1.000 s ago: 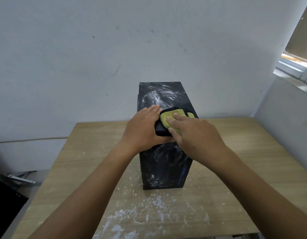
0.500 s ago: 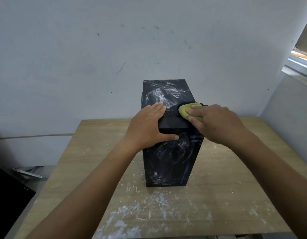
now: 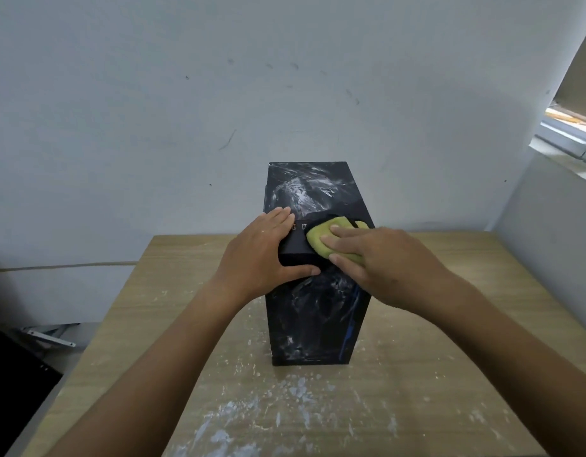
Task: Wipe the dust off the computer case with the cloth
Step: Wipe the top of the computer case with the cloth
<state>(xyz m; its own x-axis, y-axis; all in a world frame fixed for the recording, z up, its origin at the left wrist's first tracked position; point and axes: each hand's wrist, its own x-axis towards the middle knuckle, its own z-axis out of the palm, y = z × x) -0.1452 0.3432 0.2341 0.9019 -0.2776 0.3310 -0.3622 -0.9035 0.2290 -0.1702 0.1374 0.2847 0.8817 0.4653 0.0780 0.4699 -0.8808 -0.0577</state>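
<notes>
On the table (image 3: 449,390), the computer case (image 3: 314,318) stands upright, the left hand (image 3: 255,255) bracing its near top corner (fingers flat, thumb on the front face), the right hand (image 3: 383,262) pressing the cloth (image 3: 321,237) flat-fingered alongside, with the dusty top (image 3: 304,189) running lengthwise away toward the wall.

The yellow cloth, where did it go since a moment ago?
The right hand slid the cloth out to the right edge of the computer case, then back toward the middle of its top. The left hand stayed resting on the front left corner, and the computer case did not shift.
</notes>
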